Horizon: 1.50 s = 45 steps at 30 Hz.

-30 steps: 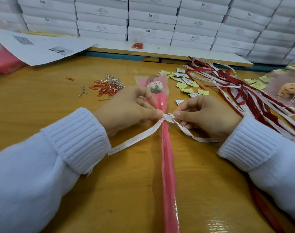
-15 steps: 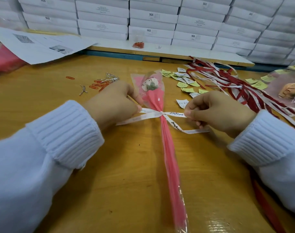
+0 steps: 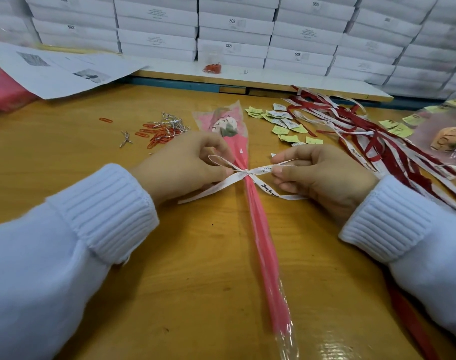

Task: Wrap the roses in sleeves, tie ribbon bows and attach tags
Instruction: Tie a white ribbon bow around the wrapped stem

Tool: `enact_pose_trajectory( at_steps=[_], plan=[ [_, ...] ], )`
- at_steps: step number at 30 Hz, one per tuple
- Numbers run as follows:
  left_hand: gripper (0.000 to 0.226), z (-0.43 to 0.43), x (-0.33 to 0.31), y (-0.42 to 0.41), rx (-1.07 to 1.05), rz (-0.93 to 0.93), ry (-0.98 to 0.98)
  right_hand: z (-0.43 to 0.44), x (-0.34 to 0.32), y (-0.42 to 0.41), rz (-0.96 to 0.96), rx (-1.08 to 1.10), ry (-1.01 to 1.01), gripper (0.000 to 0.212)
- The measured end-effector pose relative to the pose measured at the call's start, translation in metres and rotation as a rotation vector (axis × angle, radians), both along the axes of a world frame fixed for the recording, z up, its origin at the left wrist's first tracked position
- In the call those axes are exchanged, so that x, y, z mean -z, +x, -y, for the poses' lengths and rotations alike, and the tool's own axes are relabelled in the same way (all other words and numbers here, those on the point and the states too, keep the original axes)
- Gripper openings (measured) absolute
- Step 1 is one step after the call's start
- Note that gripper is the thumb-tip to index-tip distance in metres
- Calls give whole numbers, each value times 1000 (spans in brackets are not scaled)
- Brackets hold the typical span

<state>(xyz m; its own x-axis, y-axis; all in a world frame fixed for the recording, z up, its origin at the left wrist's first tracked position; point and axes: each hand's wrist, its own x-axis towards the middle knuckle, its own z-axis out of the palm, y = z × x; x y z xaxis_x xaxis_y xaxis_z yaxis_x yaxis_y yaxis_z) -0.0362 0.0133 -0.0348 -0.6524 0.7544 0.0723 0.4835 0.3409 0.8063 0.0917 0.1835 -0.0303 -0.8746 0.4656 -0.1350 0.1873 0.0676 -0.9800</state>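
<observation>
Rose (image 3: 225, 126) lies along the middle of the table (image 3: 195, 268), head pointing away, stem end toward the person. It is already inside its pink-and-clear sleeve (image 3: 258, 222): wrapping step done for this one.

White printed ribbon (image 3: 247, 173) crosses the sleeve just below the rose head. The knot sits on the sleeve, one loop out to each side, two tails trailing on the table toward the person. Bow formed; judged to be at the tightening stage.

Left hand (image 3: 185, 167): thumb and forefinger curled, pinching the left loop. Right hand (image 3: 323, 175): fingertips closed on the right loop, other fingers curled under. Both loops drawn outward from the knot.

Tag: none seen on this rose. Loose tags (image 3: 281, 122) lie scattered beyond the right hand, near the sleeve but apart from it. Paper clips (image 3: 159, 132) heaped beyond the left hand; possibly the fastening, not confirmed.

Left to do: snug the knot, even the loops, attach a tag. Heap of loose ribbons (image 3: 372, 141) at right suggests more roses to come; count cannot be told. A second wrapped rose (image 3: 447, 141) lies at the far right edge, state of its bow unclear
</observation>
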Motion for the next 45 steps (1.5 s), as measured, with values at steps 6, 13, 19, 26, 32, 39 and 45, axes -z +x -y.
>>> enact_pose_trajectory(
  at_steps=[6, 13, 19, 26, 32, 39, 45],
  plan=[
    [6, -1, -1, 5, 40, -1, -21, 2, 2, 0, 18, -7, 131, 9],
    [13, -3, -3, 8, -66, -7, 84, 1, -7, 2, 140, -92, 375, 10],
    [22, -7, -5, 12, -89, -22, 60, 2, -16, 4, 169, -125, 613, 15],
    [22, -9, -1, 11, -139, 471, 189, 4, -12, 5, 157, -177, 746, 13],
    [27, -12, -1, 5, -198, 399, 96, 4, -14, 4, 122, -267, 663, 11],
    [36, -23, 1, 11, -220, 445, 79, 8, -12, 1, 68, -221, 549, 17],
    [37, -29, 2, 31, -226, 486, 308, 7, -3, -6, 40, -62, 271, 29]
  ],
)
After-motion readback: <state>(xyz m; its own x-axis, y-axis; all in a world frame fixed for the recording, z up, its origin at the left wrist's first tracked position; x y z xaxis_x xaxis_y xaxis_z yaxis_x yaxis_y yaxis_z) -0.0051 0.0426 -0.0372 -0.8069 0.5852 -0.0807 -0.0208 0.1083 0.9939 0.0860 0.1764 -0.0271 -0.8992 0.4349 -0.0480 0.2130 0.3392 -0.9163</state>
